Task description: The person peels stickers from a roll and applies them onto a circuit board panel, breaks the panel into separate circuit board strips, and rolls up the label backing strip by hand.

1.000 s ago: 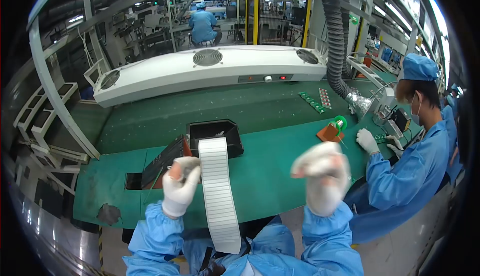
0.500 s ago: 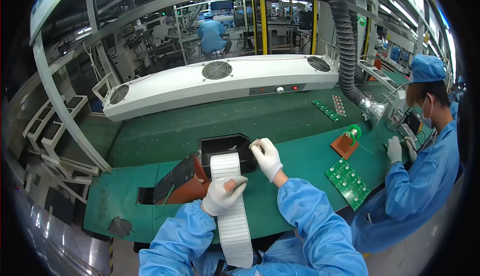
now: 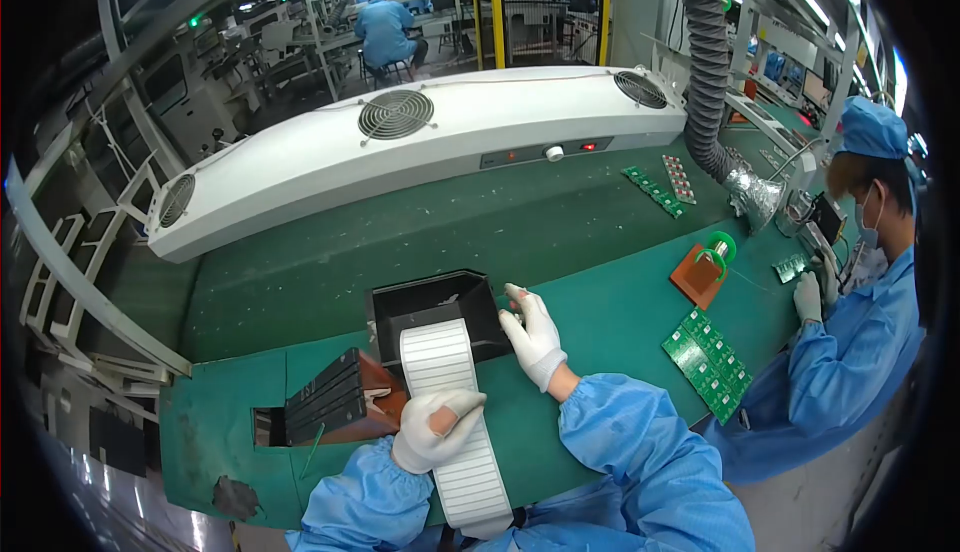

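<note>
A long white strip of labels (image 3: 440, 352) runs from a black bin (image 3: 455, 282) down toward my lap. My left hand (image 3: 432, 434), in a white glove with bare skin showing, lies over the strip with its fingers curled and thumb pressed in. Whatever those fingers hold, if anything, is hidden. Beside the bin's right wall is my right hand (image 3: 537, 340), also gloved, thumb and fingers apart with nothing visible between them. Left of the strip, a tilted brown-and-black holder (image 3: 345, 397) stands by a cutout in the green bench mat (image 3: 225, 402).
A white fan unit (image 3: 420, 152) spans the bench's back. Toward the right are a solder wire spool (image 3: 718, 249) on a brown stand, a green circuit board panel (image 3: 708, 364), further boards (image 3: 652, 192) and a grey duct (image 3: 700, 62). A co-worker (image 3: 850, 322) works at the right.
My right hand has opened from a pinch and sits by the bin's right side. My left hand stays closed over the strip. The whole view has shifted slightly.
</note>
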Action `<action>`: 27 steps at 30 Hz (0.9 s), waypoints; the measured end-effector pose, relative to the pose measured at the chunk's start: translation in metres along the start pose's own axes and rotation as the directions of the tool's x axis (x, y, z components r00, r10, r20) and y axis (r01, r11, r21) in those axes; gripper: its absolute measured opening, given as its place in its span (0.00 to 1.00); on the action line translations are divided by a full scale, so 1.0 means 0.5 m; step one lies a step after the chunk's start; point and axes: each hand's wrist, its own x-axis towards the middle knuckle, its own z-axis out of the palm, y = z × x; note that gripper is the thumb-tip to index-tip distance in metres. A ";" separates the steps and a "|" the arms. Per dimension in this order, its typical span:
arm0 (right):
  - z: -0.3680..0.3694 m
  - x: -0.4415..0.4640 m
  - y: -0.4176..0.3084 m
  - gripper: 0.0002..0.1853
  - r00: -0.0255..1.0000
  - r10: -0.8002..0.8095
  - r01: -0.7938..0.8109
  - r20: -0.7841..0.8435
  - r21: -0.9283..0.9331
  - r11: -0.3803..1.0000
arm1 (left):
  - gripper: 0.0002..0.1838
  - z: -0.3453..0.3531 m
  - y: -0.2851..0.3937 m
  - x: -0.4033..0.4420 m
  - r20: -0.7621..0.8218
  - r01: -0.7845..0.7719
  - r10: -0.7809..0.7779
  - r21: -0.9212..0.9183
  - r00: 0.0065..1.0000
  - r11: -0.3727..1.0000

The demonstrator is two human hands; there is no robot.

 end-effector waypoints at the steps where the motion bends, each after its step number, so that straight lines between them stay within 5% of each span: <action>1: -0.002 0.000 -0.004 0.26 1.000 -0.007 0.007 0.013 -0.011 1.000 | 0.12 0.000 -0.002 0.002 0.010 0.011 -0.011 -0.017 1.000 1.000; 27: -0.015 -0.004 -0.020 0.24 0.990 -0.070 0.083 0.120 -0.099 0.992 | 0.12 -0.001 -0.009 -0.006 0.046 0.097 -0.094 -0.065 0.995 0.993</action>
